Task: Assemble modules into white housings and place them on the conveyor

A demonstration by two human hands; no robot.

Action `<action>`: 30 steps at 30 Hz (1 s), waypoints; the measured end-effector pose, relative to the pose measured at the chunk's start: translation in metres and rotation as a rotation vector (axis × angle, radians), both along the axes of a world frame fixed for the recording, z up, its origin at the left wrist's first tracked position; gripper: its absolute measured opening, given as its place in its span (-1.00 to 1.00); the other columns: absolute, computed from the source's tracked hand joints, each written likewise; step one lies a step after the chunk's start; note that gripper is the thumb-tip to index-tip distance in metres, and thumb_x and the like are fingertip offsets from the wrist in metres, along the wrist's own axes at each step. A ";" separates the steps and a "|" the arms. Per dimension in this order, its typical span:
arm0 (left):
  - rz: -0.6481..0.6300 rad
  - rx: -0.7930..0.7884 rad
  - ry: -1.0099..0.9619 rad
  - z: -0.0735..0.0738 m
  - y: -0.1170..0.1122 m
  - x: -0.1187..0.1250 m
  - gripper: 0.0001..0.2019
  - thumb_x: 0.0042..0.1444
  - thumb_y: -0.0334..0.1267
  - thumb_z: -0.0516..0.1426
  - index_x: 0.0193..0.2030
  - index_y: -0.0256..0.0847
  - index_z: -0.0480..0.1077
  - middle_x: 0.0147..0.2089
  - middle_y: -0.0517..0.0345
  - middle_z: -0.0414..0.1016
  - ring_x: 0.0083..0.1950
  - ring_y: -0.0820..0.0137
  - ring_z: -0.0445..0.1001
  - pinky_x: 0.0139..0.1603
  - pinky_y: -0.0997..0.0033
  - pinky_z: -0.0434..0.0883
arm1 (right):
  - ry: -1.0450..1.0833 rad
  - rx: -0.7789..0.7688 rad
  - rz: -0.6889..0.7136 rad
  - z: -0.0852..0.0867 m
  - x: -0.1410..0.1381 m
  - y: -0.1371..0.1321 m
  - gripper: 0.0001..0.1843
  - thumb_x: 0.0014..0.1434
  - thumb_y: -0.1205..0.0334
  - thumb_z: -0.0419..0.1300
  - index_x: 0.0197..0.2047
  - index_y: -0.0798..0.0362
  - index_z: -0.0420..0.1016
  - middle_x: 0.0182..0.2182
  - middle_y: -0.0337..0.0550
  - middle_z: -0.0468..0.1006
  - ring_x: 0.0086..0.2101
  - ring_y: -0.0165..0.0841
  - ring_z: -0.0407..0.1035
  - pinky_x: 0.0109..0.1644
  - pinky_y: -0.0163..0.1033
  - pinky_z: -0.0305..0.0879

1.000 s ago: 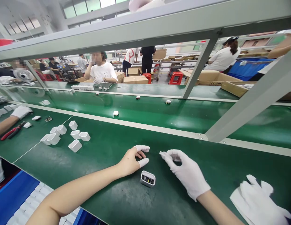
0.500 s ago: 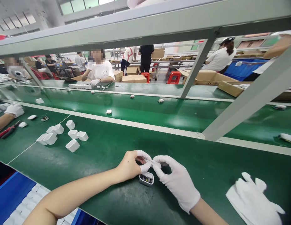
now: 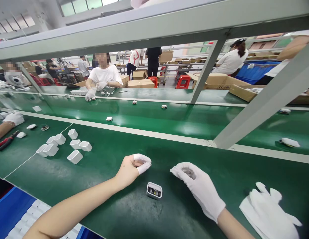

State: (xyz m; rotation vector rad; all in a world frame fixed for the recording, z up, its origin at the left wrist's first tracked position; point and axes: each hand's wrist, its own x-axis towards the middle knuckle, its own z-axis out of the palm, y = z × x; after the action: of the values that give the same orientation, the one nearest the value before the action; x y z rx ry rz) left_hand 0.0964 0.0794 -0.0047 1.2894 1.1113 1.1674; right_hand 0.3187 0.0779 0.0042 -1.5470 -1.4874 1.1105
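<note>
My left hand [image 3: 130, 168], bare but for white covers on the thumb and a finger, is closed in a pinch above the green bench. Across from it, my right hand [image 3: 197, 184] wears a white glove, and its thumb and fingertips are pressed together too. What either pinch holds, if anything, is too small to make out. Between and below the hands stands a small white case [image 3: 154, 196], open side up, with dark parts and a yellow spot inside. Neither hand touches it.
Several empty white cases [image 3: 75, 157] stand to the left. A loose white glove [image 3: 267, 212] lies at right. Red-handled pliers [image 3: 6, 142] are near a co-worker's gloved hand [image 3: 13, 118]. Beyond a pale rail, a green belt carries small units [image 3: 109, 119]. A slanted metal post [image 3: 266, 93] rises at right.
My hands were together above the white case; now they are apart, the left drawn left and the right drawn right. Units on the belt have shifted left.
</note>
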 end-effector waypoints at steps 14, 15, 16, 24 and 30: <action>-0.046 1.109 0.449 0.011 -0.024 0.003 -0.87 0.17 -0.25 0.20 -0.15 -0.19 0.50 -0.36 0.11 0.46 -0.36 0.43 0.44 -0.35 0.44 0.45 | 0.305 -0.080 0.328 0.024 -0.034 -0.042 -0.72 0.08 0.02 0.20 -0.45 0.05 0.57 -0.44 -0.16 0.55 -0.39 -0.33 0.41 -0.27 -0.26 0.36; -0.043 1.177 0.479 0.010 -0.024 0.003 -0.86 0.18 -0.27 0.19 -0.13 -0.21 0.48 -0.36 0.11 0.46 -0.37 0.42 0.43 -0.37 0.44 0.44 | 0.312 -0.099 0.321 0.024 -0.035 -0.043 -0.70 0.07 0.01 0.21 -0.49 0.06 0.54 -0.48 -0.19 0.51 -0.42 -0.34 0.37 -0.30 -0.27 0.33; -0.042 1.235 0.507 0.009 -0.024 0.003 -0.85 0.18 -0.29 0.18 -0.12 -0.23 0.47 -0.36 0.10 0.46 -0.38 0.42 0.43 -0.38 0.44 0.44 | 0.304 -0.108 0.312 0.024 -0.035 -0.043 -0.69 0.07 0.00 0.20 -0.52 0.07 0.52 -0.51 -0.21 0.47 -0.44 -0.36 0.34 -0.32 -0.28 0.30; -0.110 0.927 0.459 0.008 -0.025 0.004 -0.86 0.18 -0.36 0.16 -0.11 -0.17 0.46 -0.32 0.10 0.48 -0.29 0.41 0.46 -0.24 0.44 0.44 | 0.112 -0.002 0.260 0.025 -0.033 -0.042 -0.70 0.10 0.03 0.15 -0.54 0.01 0.51 -0.49 -0.20 0.46 -0.41 -0.32 0.34 -0.28 -0.26 0.30; -0.139 0.879 0.470 0.008 -0.024 0.003 -0.75 0.31 -0.27 -0.05 -0.30 -0.22 0.41 -0.37 0.06 0.45 -0.33 0.38 0.38 -0.28 0.38 0.38 | 0.135 0.000 0.127 0.015 -0.027 -0.043 -0.67 0.09 -0.05 0.15 -0.33 -0.02 0.63 -0.45 -0.14 0.54 -0.43 -0.31 0.38 -0.20 -0.20 0.40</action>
State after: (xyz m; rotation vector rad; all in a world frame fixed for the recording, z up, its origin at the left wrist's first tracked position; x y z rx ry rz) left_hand 0.0994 0.0552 0.0034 2.3700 0.8039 1.3345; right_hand 0.2913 0.0344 0.0194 -1.3650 -1.5101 1.2625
